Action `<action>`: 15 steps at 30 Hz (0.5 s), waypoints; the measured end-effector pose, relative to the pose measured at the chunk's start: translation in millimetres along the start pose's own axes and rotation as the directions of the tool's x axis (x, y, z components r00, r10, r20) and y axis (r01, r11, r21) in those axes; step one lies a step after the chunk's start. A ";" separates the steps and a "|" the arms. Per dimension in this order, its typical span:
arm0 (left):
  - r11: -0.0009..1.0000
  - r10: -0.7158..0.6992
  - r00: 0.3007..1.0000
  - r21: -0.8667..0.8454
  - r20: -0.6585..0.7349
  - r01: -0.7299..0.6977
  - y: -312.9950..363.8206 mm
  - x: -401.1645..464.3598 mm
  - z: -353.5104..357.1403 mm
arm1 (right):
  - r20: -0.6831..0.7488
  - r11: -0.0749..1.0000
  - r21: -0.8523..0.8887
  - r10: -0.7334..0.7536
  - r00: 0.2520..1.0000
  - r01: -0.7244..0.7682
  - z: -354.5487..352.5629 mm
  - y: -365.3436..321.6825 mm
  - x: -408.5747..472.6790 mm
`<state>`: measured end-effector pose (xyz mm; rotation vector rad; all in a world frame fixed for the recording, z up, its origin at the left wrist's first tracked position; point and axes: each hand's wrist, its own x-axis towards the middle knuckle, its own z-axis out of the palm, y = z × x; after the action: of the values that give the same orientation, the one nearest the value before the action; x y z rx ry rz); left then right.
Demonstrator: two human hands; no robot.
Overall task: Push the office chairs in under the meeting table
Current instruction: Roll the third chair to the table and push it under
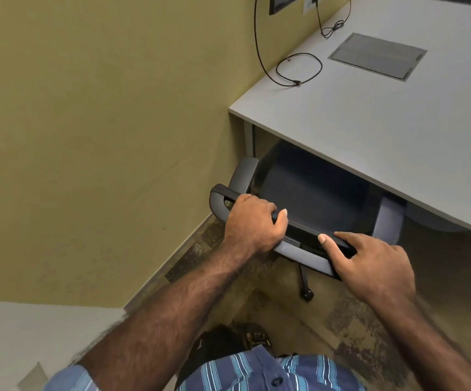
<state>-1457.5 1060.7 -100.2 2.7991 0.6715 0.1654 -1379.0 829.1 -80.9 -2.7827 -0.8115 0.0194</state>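
A grey office chair with a dark seat stands at the near corner of the light grey meeting table, its seat partly under the table edge. My left hand is wrapped around the top bar of the chair's backrest near its left end. My right hand rests on the same bar further right, thumb on top and fingers loosely curled over it. Both armrests show, one on each side of the seat. A second chair is partly visible under the table at the right.
A yellow wall runs close along the left of the chair. Black cables and a grey cable hatch lie on the table. The chair's caster stands on patterned carpet. My feet are just behind it.
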 end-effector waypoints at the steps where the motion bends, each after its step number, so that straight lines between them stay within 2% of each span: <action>1: 1.000 0.009 1.000 -0.004 0.017 -0.009 -3.1 6.4 0.6 | 0.003 1.000 -0.003 0.005 1.000 -0.005 1.7 -2.4 5.0; 15: 0.992 0.117 0.993 0.058 -0.010 -0.116 -37.8 113.2 -7.9 | -0.043 0.991 -0.016 0.131 0.990 -0.132 13.2 -39.9 95.7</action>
<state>-1374.7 1147.0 -97.3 2.8961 0.5237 0.1903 -1320.2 915.4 -79.1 -2.8390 -0.6200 -0.0236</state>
